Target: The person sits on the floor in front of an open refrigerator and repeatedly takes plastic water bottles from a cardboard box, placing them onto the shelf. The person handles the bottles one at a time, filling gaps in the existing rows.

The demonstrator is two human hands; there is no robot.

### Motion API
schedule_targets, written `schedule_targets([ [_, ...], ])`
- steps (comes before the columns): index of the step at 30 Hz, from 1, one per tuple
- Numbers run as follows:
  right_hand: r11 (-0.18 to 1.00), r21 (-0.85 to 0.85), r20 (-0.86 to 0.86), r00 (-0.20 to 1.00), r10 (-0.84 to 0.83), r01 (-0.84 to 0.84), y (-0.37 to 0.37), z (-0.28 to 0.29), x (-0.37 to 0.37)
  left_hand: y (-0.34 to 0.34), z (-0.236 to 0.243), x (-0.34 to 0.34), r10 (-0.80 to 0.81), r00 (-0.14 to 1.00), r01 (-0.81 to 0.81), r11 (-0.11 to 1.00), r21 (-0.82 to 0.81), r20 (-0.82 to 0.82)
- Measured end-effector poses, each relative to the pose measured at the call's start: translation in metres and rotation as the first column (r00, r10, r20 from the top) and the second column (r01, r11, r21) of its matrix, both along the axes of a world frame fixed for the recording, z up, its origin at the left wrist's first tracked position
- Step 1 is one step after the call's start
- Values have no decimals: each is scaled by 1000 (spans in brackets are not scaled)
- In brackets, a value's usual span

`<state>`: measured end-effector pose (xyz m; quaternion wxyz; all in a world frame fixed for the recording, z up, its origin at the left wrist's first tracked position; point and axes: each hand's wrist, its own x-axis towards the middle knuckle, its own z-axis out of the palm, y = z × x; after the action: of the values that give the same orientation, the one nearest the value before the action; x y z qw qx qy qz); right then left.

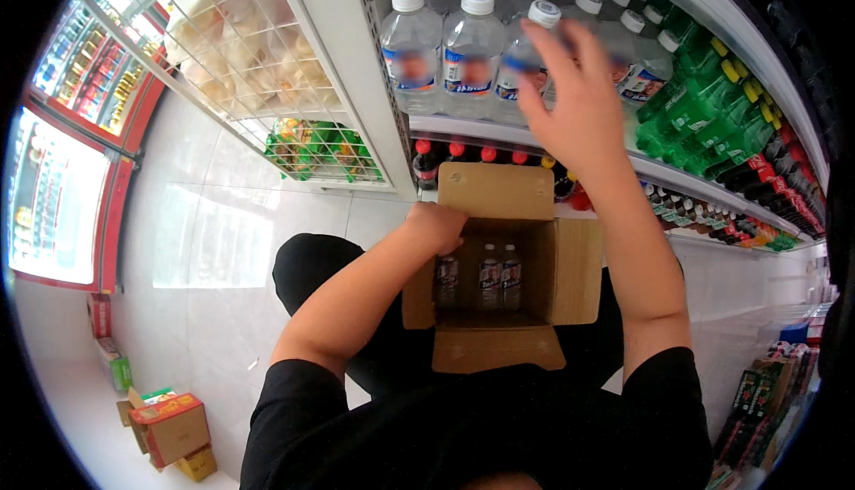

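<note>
Top: plain black, short-sleeved (499,432), its front broad and smooth, lying in soft dark folds.
Left sleeve: black (298,401), ending near the elbow in a slightly curved hem.
Right sleeve: the same black cloth (666,387), with an even edge around the arm.
Left forearm: bare from sleeve to wrist (343,307).
Right forearm: bare likewise (646,240), with a crease at the elbow.
Hands: both uncovered, left (436,227) and right (577,107); the right one's fingertips slightly blurred.
Legwear: black, unpatterned (312,267), covering the rounded knees; the lower ends are hidden.
</note>
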<state>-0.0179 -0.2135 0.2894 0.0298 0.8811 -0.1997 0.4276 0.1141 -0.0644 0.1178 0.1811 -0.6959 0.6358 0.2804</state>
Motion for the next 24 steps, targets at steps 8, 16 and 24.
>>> schedule_targets([
  [8,984,175,-27,999,-32,36,-16,-24,14,5,-12,4,-26,999,23,996,-85,-45],
  [16,1000,15,158,987,14,-16,-12,-50,-41,3,-16,5,-30,1000,29,998,-61,-10],
  [24,970,53,348,915,206,-239,-21,-108,-93,-9,-17,6,-9,999,5,997,-71,-47],
])
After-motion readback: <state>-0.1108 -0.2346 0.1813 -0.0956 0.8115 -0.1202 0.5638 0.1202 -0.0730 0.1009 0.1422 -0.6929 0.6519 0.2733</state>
